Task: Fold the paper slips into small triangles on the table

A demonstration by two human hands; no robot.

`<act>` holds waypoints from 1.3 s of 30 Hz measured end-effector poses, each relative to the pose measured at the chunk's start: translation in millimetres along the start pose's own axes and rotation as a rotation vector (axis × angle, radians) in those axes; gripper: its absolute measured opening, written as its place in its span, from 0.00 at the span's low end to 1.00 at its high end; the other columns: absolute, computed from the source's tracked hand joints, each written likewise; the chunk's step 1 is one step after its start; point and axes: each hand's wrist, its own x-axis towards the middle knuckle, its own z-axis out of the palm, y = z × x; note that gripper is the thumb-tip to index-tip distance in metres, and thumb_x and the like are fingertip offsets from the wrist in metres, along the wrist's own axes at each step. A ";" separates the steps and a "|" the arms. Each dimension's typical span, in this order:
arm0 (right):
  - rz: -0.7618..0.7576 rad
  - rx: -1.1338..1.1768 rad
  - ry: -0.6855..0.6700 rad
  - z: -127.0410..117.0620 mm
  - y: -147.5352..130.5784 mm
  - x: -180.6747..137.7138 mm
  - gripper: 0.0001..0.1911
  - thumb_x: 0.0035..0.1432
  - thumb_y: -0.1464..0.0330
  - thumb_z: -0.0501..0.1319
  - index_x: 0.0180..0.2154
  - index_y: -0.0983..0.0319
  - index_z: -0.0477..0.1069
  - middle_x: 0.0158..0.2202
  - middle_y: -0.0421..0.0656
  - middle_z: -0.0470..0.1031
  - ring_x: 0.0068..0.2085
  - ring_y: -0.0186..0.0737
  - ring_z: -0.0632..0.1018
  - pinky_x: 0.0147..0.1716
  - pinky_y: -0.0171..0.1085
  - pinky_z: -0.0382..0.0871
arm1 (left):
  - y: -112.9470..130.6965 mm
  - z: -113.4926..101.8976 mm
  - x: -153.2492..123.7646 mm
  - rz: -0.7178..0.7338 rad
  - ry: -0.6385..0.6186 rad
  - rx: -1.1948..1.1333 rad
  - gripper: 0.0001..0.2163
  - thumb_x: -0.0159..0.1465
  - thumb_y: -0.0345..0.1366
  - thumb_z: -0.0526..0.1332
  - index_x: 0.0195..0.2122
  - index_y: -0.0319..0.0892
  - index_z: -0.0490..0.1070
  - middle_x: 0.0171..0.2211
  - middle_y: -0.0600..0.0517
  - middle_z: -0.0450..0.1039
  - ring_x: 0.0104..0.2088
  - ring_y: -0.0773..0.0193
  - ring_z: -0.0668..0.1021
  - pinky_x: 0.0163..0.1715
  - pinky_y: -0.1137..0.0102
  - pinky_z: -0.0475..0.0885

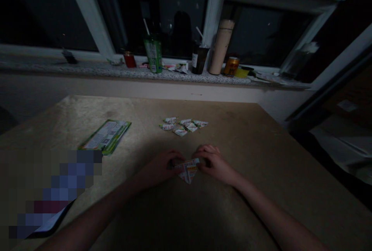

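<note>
A folded paper triangle point(188, 170) with printed text lies between my hands, its point towards me. My left hand point(164, 164) grips its left corner between thumb and fingers. At the opposite corner, my right hand point(214, 162) has its thumb and curled fingers closed on the paper's edge. Just beyond my hands, several similar small folded paper pieces point(180, 131) lie in a loose cluster on the brown table point(241, 134).
A green printed packet point(106, 136) lies left on the table, near a blurred-out device point(54, 220). Along the windowsill point(101, 71) stand a green cup point(153, 55), a dark cup point(200, 59), a tall flask point(222, 47), a gold can point(231, 67) and a red jar point(130, 60).
</note>
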 end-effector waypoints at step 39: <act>-0.110 0.049 -0.003 16.1 -8.1 -3.8 0.15 0.45 0.80 0.62 0.36 0.61 0.75 0.34 0.42 0.74 0.38 0.38 0.74 0.40 0.36 0.63 | 4.3 -12.3 -12.8 0.199 -0.208 -0.067 0.21 0.58 0.29 0.59 0.53 0.44 0.67 0.49 0.52 0.72 0.47 0.59 0.74 0.48 0.68 0.66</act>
